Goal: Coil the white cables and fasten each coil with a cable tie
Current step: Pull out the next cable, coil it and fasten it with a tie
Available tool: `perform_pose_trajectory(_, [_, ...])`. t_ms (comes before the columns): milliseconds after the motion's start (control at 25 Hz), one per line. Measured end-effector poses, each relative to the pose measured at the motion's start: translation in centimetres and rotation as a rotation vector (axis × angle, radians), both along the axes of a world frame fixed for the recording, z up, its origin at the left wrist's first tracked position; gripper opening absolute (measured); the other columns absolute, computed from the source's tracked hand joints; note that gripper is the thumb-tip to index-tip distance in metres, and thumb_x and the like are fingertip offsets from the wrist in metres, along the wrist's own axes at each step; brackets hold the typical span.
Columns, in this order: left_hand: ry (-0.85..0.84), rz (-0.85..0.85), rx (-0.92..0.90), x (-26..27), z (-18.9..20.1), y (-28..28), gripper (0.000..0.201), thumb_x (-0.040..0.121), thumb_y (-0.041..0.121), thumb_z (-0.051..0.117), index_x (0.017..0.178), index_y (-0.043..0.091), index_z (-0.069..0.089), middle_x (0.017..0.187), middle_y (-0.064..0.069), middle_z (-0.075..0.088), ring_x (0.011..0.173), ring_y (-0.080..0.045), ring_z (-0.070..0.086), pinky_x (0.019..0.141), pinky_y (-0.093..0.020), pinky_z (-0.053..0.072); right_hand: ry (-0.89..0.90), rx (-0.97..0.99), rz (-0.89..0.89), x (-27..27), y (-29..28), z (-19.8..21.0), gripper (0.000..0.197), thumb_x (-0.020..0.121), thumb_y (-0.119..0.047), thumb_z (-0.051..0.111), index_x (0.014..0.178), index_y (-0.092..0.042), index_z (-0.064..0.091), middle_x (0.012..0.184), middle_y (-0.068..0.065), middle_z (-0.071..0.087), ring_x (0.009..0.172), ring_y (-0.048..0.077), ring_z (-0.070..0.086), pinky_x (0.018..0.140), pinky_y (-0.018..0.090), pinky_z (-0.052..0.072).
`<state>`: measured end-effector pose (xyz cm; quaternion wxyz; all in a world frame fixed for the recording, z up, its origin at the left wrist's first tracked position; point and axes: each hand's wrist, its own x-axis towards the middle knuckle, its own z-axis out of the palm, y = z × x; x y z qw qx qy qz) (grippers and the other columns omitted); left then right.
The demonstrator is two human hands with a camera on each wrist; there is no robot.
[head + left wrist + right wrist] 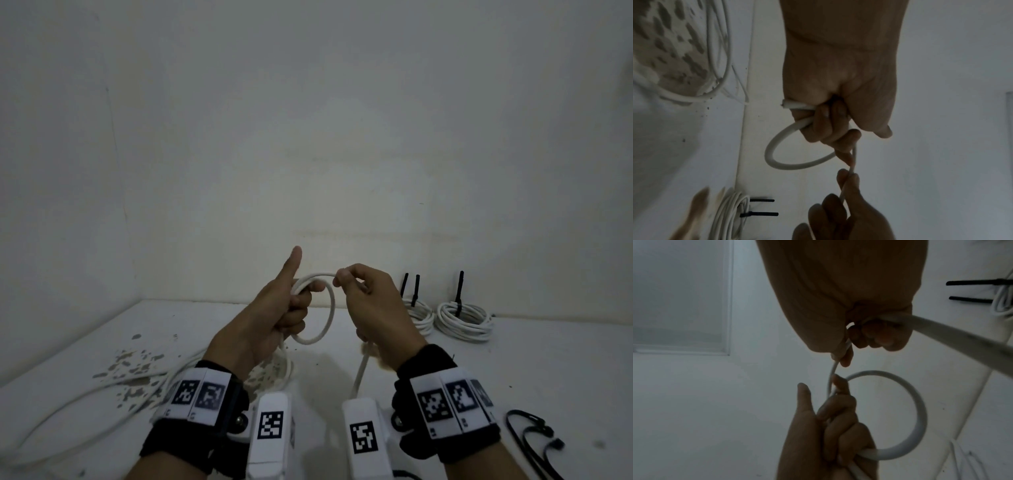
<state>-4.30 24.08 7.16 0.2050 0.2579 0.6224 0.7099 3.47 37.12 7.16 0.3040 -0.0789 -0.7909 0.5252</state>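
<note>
Both hands are raised over the white table with a white cable [328, 318] between them. My left hand [291, 308] grips the cable with curled fingers, thumb pointing up, and holds one small loop [777, 155] of it; the cut cable end [795, 105] sticks out of the fist. My right hand [356, 287] pinches the cable [831, 378] just right of the loop's top. From that hand the cable runs down toward the table [361, 371]. The rest of this cable [102, 421] lies loose on the table at the left.
Two finished white coils [464, 320] [419, 317] with upright black cable ties [460, 291] lie at the back right by the wall. Loose black cable ties [534, 442] lie at the front right. Flaked patches [137, 366] mark the table surface on the left.
</note>
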Motion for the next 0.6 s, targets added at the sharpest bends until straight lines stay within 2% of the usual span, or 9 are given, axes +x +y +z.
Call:
perform_pose_trajectory(80, [-0.043, 0.004, 0.055, -0.4, 0.0, -0.1, 0.045, 0.097, 0.055, 0.044, 0.074, 0.017, 0.053, 0.055, 0.006, 0.019, 0.042, -0.008, 0.013, 0.04, -0.021, 0.016, 0.003, -0.06, 0.041, 0.1, 0.4, 0.1, 0.024, 0.104, -0.027, 0.047, 0.096, -0.014, 0.065, 0.052, -0.017, 0.05, 0.046, 0.002, 0.042, 0.049, 0.023, 0.037])
perform_pose_trajectory(200, [-0.124, 0.106, 0.116, -0.8, -0.1, -0.3, 0.041, 0.099, 0.041, 0.05, 0.064, 0.022, 0.037, 0.053, 0.007, 0.016, 0.04, -0.009, 0.012, 0.037, -0.022, 0.014, -0.027, -0.199, 0.254, 0.6, 1.1, 0.8, 0.018, 0.103, -0.01, 0.046, 0.108, -0.003, 0.062, 0.079, 0.008, 0.059, 0.063, 0.018, 0.056, 0.053, 0.033, 0.052])
perform_pose_trajectory(280, [-0.151, 0.125, 0.152, -1.0, 0.0, -0.5, 0.043, 0.097, 0.036, 0.053, 0.061, 0.023, 0.033, 0.05, 0.007, 0.015, 0.037, -0.008, 0.011, 0.035, -0.021, 0.013, -0.059, -0.174, 0.3, 1.0, 1.5, 0.9, 0.016, 0.098, -0.005, 0.055, 0.107, -0.002, 0.068, 0.085, 0.011, 0.064, 0.072, 0.021, 0.06, 0.062, 0.036, 0.056])
perform_pose_trajectory(400, [-0.184, 0.074, 0.19, -0.6, 0.4, -0.7, 0.047, 0.095, 0.032, 0.056, 0.055, 0.024, 0.033, 0.045, 0.009, 0.014, 0.032, -0.006, 0.011, 0.033, -0.017, 0.012, -0.134, -0.105, 0.336, 1.4, 1.9, 0.5, 0.017, 0.084, -0.006, 0.075, 0.101, -0.009, 0.077, 0.089, 0.007, 0.074, 0.085, 0.023, 0.069, 0.079, 0.038, 0.058])
perform_pose_trajectory(480, [-0.217, 0.019, 0.215, -0.2, 0.6, -0.6, 0.047, 0.095, 0.031, 0.055, 0.055, 0.024, 0.031, 0.043, 0.01, 0.014, 0.03, -0.005, 0.011, 0.033, -0.015, 0.01, -0.102, -0.164, 0.391, 1.6, 1.7, 0.2, 0.02, 0.079, 0.0, 0.079, 0.099, -0.001, 0.075, 0.084, 0.013, 0.075, 0.08, 0.029, 0.072, 0.081, 0.043, 0.061])
perform_pose_trajectory(520, [-0.23, -0.003, 0.224, 0.0, 0.7, -0.5, 0.047, 0.095, 0.032, 0.054, 0.056, 0.025, 0.029, 0.043, 0.01, 0.013, 0.029, -0.005, 0.011, 0.033, -0.015, 0.01, -0.047, -0.181, 0.385, 1.5, 1.3, 0.0, 0.02, 0.078, 0.004, 0.079, 0.097, 0.003, 0.073, 0.08, 0.015, 0.073, 0.074, 0.03, 0.072, 0.077, 0.045, 0.062])
perform_pose_trajectory(600, [-0.23, -0.016, 0.217, 0.0, 0.7, -0.4, 0.046, 0.095, 0.033, 0.054, 0.059, 0.025, 0.025, 0.043, 0.01, 0.013, 0.029, -0.005, 0.011, 0.032, -0.015, 0.01, 0.05, -0.101, 0.269, 1.0, 0.4, -0.3, 0.018, 0.077, 0.007, 0.079, 0.091, 0.0, 0.071, 0.075, 0.017, 0.07, 0.064, 0.03, 0.071, 0.067, 0.047, 0.063])
